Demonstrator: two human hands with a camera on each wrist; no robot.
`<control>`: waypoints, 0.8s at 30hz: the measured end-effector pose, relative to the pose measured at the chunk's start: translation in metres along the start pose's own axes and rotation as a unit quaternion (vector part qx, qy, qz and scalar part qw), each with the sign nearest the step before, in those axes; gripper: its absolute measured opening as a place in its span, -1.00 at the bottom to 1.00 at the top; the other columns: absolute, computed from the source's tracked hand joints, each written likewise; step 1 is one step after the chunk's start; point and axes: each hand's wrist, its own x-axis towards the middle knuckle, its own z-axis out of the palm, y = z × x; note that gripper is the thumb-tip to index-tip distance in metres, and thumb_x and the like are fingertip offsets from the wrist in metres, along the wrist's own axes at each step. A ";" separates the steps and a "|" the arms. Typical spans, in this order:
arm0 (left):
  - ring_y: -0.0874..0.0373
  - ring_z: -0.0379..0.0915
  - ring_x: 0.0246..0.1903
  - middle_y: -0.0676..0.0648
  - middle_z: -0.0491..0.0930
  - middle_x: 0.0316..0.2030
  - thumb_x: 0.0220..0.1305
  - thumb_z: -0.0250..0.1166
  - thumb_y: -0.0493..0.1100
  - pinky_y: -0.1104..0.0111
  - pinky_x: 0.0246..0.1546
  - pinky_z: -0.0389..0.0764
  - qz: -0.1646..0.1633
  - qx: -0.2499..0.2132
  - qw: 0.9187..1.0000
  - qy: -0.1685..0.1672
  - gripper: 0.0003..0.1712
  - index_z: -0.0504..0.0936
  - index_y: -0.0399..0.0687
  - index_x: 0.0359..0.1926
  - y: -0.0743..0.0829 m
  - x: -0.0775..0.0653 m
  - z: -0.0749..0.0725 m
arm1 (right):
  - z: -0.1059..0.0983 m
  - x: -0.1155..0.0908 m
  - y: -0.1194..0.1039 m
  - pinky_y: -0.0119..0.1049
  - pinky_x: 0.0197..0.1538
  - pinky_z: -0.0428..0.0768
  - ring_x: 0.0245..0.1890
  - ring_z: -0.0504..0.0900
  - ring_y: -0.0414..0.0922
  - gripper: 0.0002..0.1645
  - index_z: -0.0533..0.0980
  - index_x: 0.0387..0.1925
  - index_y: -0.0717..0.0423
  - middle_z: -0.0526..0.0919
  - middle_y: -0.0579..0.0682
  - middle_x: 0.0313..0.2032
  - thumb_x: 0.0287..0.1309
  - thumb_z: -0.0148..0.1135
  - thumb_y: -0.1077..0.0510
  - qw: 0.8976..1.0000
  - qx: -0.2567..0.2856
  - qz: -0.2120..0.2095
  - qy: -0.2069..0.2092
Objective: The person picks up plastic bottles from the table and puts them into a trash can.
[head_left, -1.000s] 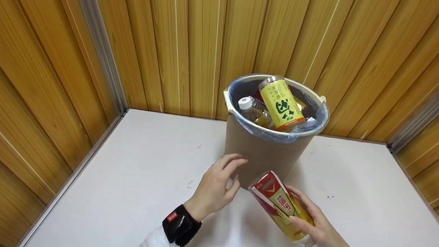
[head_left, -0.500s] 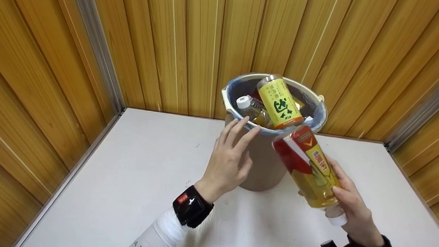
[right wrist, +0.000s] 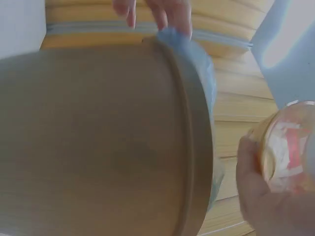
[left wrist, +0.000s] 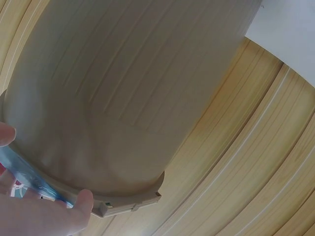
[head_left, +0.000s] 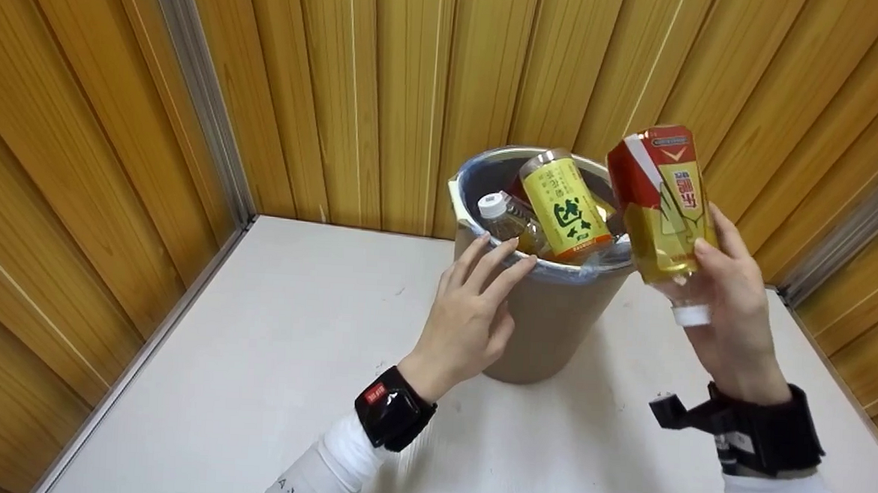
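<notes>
My right hand (head_left: 740, 311) grips a plastic drink bottle (head_left: 655, 205) with a red and yellow label. It is turned upside down, white cap lowest, in the air at the right side of the trash bin (head_left: 548, 320). In the right wrist view, the see-through bottle (right wrist: 290, 147) shows beside the rim. My left hand (head_left: 465, 319) has its fingertips at the bin's front rim, fingers spread and slightly bent. The left wrist view shows fingers (left wrist: 81, 211) of that hand right at the rim and the blue liner.
Inside the bin, a yellow can (head_left: 565, 208) leans high, next to a clear bottle (head_left: 504, 216) with a white cap. A blue bag (head_left: 481, 162) lines the bin. The white table (head_left: 314, 330) meets wood-look panel walls (head_left: 394, 101) at the back and sides.
My right hand has lifted the bottle from low in front of the bin up to rim height on the right, tipping it cap-down. My left hand has moved up to the front rim.
</notes>
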 end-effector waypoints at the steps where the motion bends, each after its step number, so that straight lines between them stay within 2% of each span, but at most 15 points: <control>1: 0.05 -0.12 0.42 0.08 0.14 0.38 0.04 0.22 -0.21 0.09 0.28 0.23 -0.001 -0.001 1.000 0.000 -0.21 0.23 0.28 0.34 0.000 0.000 0.000 | -0.001 0.006 -0.001 -0.18 0.04 0.60 -0.02 0.57 0.01 -0.41 0.02 0.40 0.14 0.38 0.19 0.12 0.35 -0.37 0.35 1.000 -0.006 0.004 0.010; 4: 0.05 -0.14 0.43 0.08 0.13 0.38 0.06 0.20 -0.21 0.09 0.31 0.19 0.000 -0.001 1.000 -0.002 -0.21 0.22 0.28 0.34 0.001 -0.002 0.000 | -0.004 0.021 -0.002 -0.29 -0.03 0.61 -0.06 0.56 -0.04 -0.37 0.01 0.41 0.11 0.35 0.18 0.15 0.32 -0.27 0.36 0.998 -0.059 0.010 0.032; 6: 0.06 -0.15 0.43 0.08 0.12 0.38 0.06 0.19 -0.21 0.10 0.32 0.17 0.001 0.001 1.000 -0.003 -0.22 0.22 0.27 0.35 0.002 -0.002 0.000 | -0.006 0.029 -0.002 -0.34 -0.03 0.59 -0.03 0.53 -0.07 -0.33 -0.01 0.42 0.07 0.28 0.15 0.19 0.30 -0.19 0.34 0.992 -0.112 0.014 0.049; 9: 0.06 -0.15 0.43 0.09 0.13 0.38 0.06 0.18 -0.22 0.10 0.33 0.15 0.003 0.002 1.000 -0.001 -0.22 0.23 0.27 0.34 0.003 -0.002 0.000 | -0.008 0.040 0.001 -0.40 0.03 0.53 0.05 0.44 -0.13 -0.28 0.02 0.40 0.06 0.22 0.06 0.24 0.26 -0.01 0.30 0.974 -0.202 0.014 0.103; 12: 0.06 -0.14 0.43 0.08 0.13 0.38 0.05 0.19 -0.22 0.09 0.33 0.15 0.006 0.000 1.000 -0.001 -0.22 0.24 0.26 0.34 0.004 -0.002 0.001 | -0.009 0.049 0.006 -0.43 0.05 0.44 0.08 0.35 -0.17 -0.26 0.09 0.36 0.08 0.23 -0.01 0.21 0.20 0.14 0.23 0.945 -0.290 0.017 0.151; 14: 0.06 -0.14 0.43 0.08 0.13 0.38 0.05 0.18 -0.22 0.08 0.34 0.14 0.007 0.000 1.000 -0.001 -0.22 0.24 0.26 0.34 0.005 -0.002 0.001 | -0.009 0.055 0.009 -0.48 0.04 0.41 0.06 0.33 -0.19 -0.25 0.12 0.34 0.11 0.27 -0.03 0.17 0.17 0.19 0.19 0.922 -0.349 0.019 0.164; 18: 0.04 -0.12 0.43 0.08 0.15 0.37 0.05 0.18 -0.22 0.08 0.34 0.15 0.012 -0.002 1.000 0.003 -0.23 0.25 0.25 0.33 0.006 -0.002 0.001 | -0.008 0.061 0.013 -0.56 -0.03 0.40 0.00 0.37 -0.25 -0.25 0.13 0.35 0.09 0.34 -0.08 0.11 0.18 0.18 0.09 0.866 -0.472 0.039 0.160; 20: 0.04 -0.11 0.43 0.07 0.15 0.37 0.04 0.18 -0.23 0.08 0.33 0.16 0.013 -0.001 1.000 0.006 -0.23 0.26 0.25 0.33 0.005 -0.003 0.001 | -0.007 0.062 0.016 -0.58 -0.04 0.39 0.00 0.37 -0.27 -0.24 0.12 0.36 0.07 0.35 -0.07 0.12 0.19 0.17 0.06 0.847 -0.507 0.052 0.150; 21: 0.03 -0.11 0.43 0.07 0.16 0.37 0.04 0.18 -0.23 0.08 0.33 0.16 0.014 -0.001 1.000 0.007 -0.23 0.26 0.24 0.33 0.005 -0.002 0.001 | -0.007 0.063 0.016 -0.59 -0.03 0.38 0.01 0.37 -0.27 -0.23 0.12 0.37 0.07 0.34 -0.07 0.13 0.20 0.17 0.04 0.843 -0.515 0.056 0.144; 22: 0.04 -0.11 0.43 0.07 0.16 0.37 0.04 0.18 -0.23 0.08 0.33 0.16 0.015 0.000 1.000 0.007 -0.23 0.26 0.24 0.33 0.005 -0.002 0.001 | -0.005 0.064 0.017 -0.58 -0.01 0.37 0.02 0.37 -0.27 -0.24 0.12 0.37 0.07 0.33 -0.05 0.16 0.20 0.16 0.03 0.847 -0.509 0.058 0.139; 24: 0.04 -0.11 0.43 0.06 0.16 0.37 0.04 0.17 -0.23 0.09 0.34 0.15 0.015 0.001 1.000 0.008 -0.23 0.25 0.24 0.33 0.005 -0.002 0.002 | -0.003 0.064 0.018 -0.55 0.02 0.37 0.04 0.37 -0.23 -0.27 0.14 0.35 0.06 0.31 0.02 0.21 0.21 0.16 0.04 0.866 -0.480 0.056 0.126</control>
